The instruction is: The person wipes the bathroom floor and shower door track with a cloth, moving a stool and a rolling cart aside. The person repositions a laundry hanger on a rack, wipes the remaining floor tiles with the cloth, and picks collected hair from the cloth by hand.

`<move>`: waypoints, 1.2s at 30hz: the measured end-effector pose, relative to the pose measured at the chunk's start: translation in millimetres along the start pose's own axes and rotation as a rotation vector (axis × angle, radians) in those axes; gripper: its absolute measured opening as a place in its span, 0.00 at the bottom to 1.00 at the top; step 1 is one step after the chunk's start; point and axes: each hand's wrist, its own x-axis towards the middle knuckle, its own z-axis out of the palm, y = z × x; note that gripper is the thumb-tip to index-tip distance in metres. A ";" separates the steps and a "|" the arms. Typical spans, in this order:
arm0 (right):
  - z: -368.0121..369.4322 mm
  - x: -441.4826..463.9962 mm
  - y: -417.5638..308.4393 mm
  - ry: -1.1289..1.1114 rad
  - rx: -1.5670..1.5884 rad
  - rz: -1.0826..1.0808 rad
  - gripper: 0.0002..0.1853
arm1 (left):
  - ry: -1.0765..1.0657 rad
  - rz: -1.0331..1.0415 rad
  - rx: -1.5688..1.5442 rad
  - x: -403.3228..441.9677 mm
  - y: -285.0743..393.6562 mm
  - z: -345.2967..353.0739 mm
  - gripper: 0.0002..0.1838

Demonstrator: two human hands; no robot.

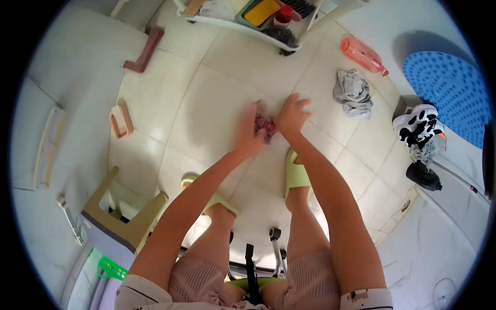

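Observation:
Over the tiled floor between my feet, a small crumpled reddish-and-grey patterned bundle (264, 127) that looks like cloth is in my left hand (248, 135). That hand is blurred by motion, its fingers closed around the bundle's left side. My right hand (293, 114) is just to the right, fingers spread, with its thumb side against or very close to the bundle; exact contact is unclear. Below the hands are my feet in light green slippers (296, 175).
A grey crumpled cloth (353, 93) and a pink bottle (363, 55) lie to the right. Beyond them are a blue studded mat (447, 93) and black-and-white shoes (417, 126). At left are a pink brush (121, 122) and a stool (111, 222); a shelf rack (243, 30) stands ahead.

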 end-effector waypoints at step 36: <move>-139.2 187.3 119.4 0.724 0.915 0.095 0.28 | -0.275 -0.235 1.035 95.5 40.4 -43.6 0.73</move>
